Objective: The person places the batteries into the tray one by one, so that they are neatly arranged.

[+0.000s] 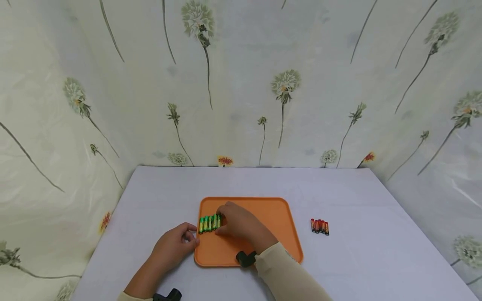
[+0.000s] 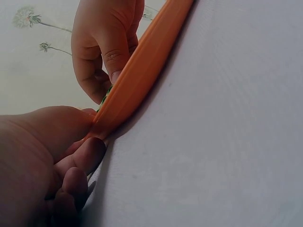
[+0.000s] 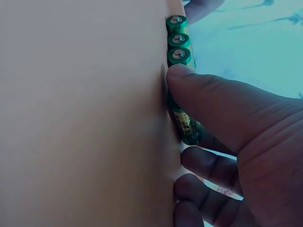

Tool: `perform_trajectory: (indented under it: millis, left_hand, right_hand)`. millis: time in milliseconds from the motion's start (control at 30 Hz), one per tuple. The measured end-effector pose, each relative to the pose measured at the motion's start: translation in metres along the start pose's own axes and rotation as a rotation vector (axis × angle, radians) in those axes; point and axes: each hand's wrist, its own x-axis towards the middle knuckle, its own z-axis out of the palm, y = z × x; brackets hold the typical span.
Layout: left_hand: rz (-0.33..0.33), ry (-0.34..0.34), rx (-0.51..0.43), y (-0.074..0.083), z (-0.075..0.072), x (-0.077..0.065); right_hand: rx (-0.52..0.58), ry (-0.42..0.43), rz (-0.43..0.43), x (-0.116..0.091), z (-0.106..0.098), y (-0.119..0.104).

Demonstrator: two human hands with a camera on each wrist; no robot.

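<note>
A row of several green batteries (image 1: 208,223) lies side by side along the left part of an orange tray (image 1: 269,209). My right hand (image 1: 242,225) pinches the battery at the row's right end between thumb and fingers. The right wrist view shows the thumb (image 3: 203,87) covering part of that green battery (image 3: 187,125), beside others whose metal tips face the camera. My left hand (image 1: 171,246) holds the tray's left rim, with the thumb on top and fingers below it in the left wrist view (image 2: 57,137).
Several red batteries (image 1: 320,226) lie in a row on the white table (image 1: 361,259), right of the tray. A flower-patterned sheet (image 1: 241,83) hangs behind the table and at both sides. A black wrist device (image 1: 246,259) on the right arm overlaps the tray's front edge.
</note>
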Motion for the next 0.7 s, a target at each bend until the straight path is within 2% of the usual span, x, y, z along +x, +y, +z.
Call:
perform_trajectory:
  millis: [233, 700]
  left_hand:
    - [-0.008, -0.01, 0.004, 0.0008, -0.0004, -0.0003]
    - [-0.003, 0.003, 0.005, 0.0002, 0.0012, -0.0005]
  right_hand:
    - [0.019, -0.002, 0.02, 0.0003, 0.0026, 0.0024]
    - [0.136, 0.004, 0.039, -0.0037, 0.0028, 0.006]
